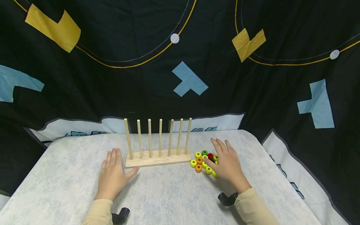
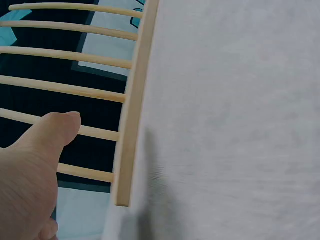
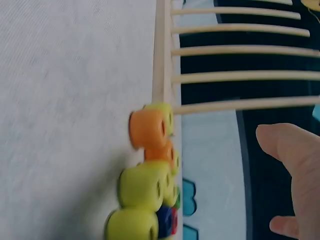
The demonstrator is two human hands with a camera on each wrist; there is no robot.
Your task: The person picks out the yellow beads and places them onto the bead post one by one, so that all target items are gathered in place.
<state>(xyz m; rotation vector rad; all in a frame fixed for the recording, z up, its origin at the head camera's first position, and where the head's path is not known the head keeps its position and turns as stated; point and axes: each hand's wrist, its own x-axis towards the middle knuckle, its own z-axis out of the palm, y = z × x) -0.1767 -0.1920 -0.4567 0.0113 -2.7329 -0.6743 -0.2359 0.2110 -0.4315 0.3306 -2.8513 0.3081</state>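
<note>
A light wooden peg rack (image 1: 160,159) stands on the table, with several upright pegs on a flat base. My left hand (image 1: 112,175) is just left of the rack, its fingers straight and its thumb out toward the base's near left corner. In the left wrist view the thumb (image 2: 55,132) appears in front of the pegs (image 2: 65,90). Right of the rack lies a cluster of beads, among them yellow beads (image 1: 193,163), orange beads (image 1: 198,168), a green bead (image 1: 204,152) and a red bead (image 1: 210,156). Over the cluster's right side, my right hand (image 1: 227,164) hovers with spread fingers, holding nothing and hiding some beads.
The pale table (image 1: 168,197) has a rounded far right corner. Behind it hangs a black cloth (image 1: 126,90) with blue and yellow shapes and a white lower border. Dark wrist mounts (image 1: 227,199) sit under both wrists.
</note>
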